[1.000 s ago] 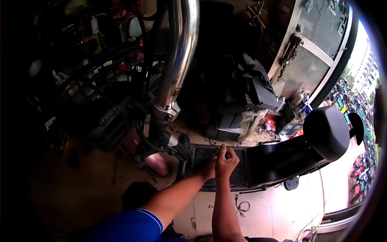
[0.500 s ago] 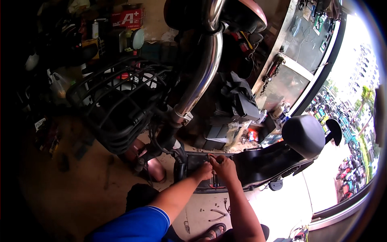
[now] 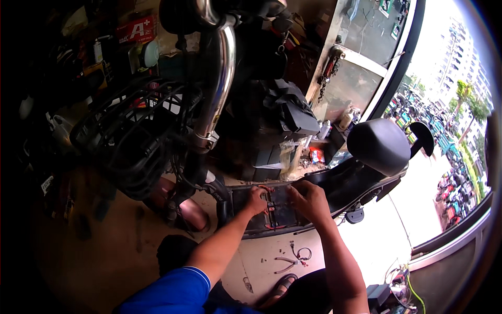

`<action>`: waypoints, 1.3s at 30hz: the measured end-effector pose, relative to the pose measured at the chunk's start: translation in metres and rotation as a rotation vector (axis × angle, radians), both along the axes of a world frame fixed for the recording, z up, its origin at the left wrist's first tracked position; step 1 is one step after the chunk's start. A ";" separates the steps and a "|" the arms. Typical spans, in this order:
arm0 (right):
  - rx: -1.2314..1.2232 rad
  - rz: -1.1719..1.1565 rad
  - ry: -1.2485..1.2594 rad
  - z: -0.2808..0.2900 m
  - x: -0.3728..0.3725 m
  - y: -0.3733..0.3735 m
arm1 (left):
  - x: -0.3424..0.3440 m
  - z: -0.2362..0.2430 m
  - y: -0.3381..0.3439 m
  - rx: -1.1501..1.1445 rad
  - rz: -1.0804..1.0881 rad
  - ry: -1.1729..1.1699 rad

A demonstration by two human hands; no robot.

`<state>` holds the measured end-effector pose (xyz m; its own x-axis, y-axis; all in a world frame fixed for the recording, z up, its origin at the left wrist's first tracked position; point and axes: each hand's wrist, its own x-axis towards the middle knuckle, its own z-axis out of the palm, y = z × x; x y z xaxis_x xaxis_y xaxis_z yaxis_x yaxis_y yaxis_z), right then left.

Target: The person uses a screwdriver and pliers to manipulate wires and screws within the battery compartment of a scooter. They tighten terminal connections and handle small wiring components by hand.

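Across the middle of the frame stands an electric scooter (image 3: 334, 183) with its footboard compartment (image 3: 272, 209) opened, a chrome steering tube (image 3: 219, 89) rising at upper centre and a black wire basket (image 3: 125, 136) at centre left. Right of centre sits the black saddle (image 3: 379, 144). Below, on the pale floor (image 3: 261, 261), lie pliers (image 3: 285, 263) and a small loop of wire (image 3: 303, 255). Both hands reach into the compartment among red wires (image 3: 269, 209): the left hand (image 3: 256, 200) has its fingers curled narrow on the near-left edge, the right hand (image 3: 311, 201) bends its fingers down over the wiring; whether either pinches anything, I cannot tell. A tug could likely pull a wire loose from its connector, or bare ends could touch and short.
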<state>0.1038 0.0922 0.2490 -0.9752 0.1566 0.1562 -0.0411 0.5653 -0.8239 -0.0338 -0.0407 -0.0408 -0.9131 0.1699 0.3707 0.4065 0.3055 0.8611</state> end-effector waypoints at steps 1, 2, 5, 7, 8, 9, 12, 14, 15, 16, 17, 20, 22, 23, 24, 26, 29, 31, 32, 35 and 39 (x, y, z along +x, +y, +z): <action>-0.002 -0.018 -0.060 0.014 0.012 -0.004 | -0.013 -0.002 -0.014 0.001 0.094 0.084; -0.014 -0.015 -0.050 0.014 0.019 -0.005 | -0.026 -0.002 -0.027 0.008 0.184 0.172; -0.133 -0.185 0.039 0.004 0.052 0.014 | -0.017 0.025 -0.013 0.365 0.220 -0.307; -0.260 -0.237 0.044 0.007 0.062 0.026 | -0.021 0.048 -0.031 0.521 0.146 -0.512; -0.309 -0.274 0.058 0.001 0.069 0.045 | -0.013 0.068 -0.025 0.591 0.041 -0.606; -0.434 -0.286 0.087 -0.004 0.067 0.052 | -0.016 0.081 -0.037 0.594 -0.027 -0.621; -0.656 -0.262 0.123 -0.008 0.076 0.069 | 0.008 0.134 -0.050 0.785 -0.144 -0.622; -0.755 -0.235 0.106 0.001 0.081 0.060 | 0.027 0.171 -0.065 0.765 -0.119 -0.592; -0.857 -0.229 0.122 0.007 0.083 0.050 | 0.035 0.181 -0.073 0.714 -0.106 -0.550; -0.954 -0.227 0.144 0.011 0.086 0.046 | 0.044 0.189 -0.076 0.712 -0.103 -0.548; -0.939 -0.180 0.128 0.011 0.089 0.047 | 0.052 0.197 -0.078 0.701 -0.129 -0.566; -0.972 -0.089 0.096 0.010 0.094 0.046 | 0.074 0.211 -0.078 0.665 -0.160 -0.592; -1.026 -0.060 0.082 0.015 0.099 0.037 | 0.088 0.221 -0.084 0.787 -0.282 -0.680; -1.037 -0.051 0.094 0.018 0.102 0.033 | 0.095 0.223 -0.085 0.851 -0.296 -0.708; -1.043 -0.044 0.109 0.022 0.107 0.029 | 0.101 0.228 -0.086 0.873 -0.285 -0.771; -1.045 -0.032 0.133 0.023 0.116 0.030 | 0.114 0.241 -0.085 0.919 -0.247 -0.871; -1.052 0.021 0.168 0.024 0.126 0.027 | 0.111 0.234 -0.092 1.006 -0.374 -0.793; -1.047 0.051 0.197 0.018 0.130 0.032 | 0.115 0.242 -0.085 1.050 -0.389 -0.778; -1.050 0.051 0.203 0.015 0.131 0.034 | 0.117 0.246 -0.083 1.098 -0.401 -0.764; -1.031 0.086 0.234 0.010 0.131 0.036 | 0.115 0.245 -0.084 1.079 -0.426 -0.768; -1.023 0.131 0.237 0.015 0.131 0.030 | 0.117 0.247 -0.079 1.143 -0.536 -0.725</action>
<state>0.2350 0.1218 0.2642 -0.9561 0.2165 0.1977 -0.2733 -0.4141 -0.8682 0.0827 -0.1198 0.2059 -0.8778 0.4781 0.0289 -0.3723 -0.7190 0.5869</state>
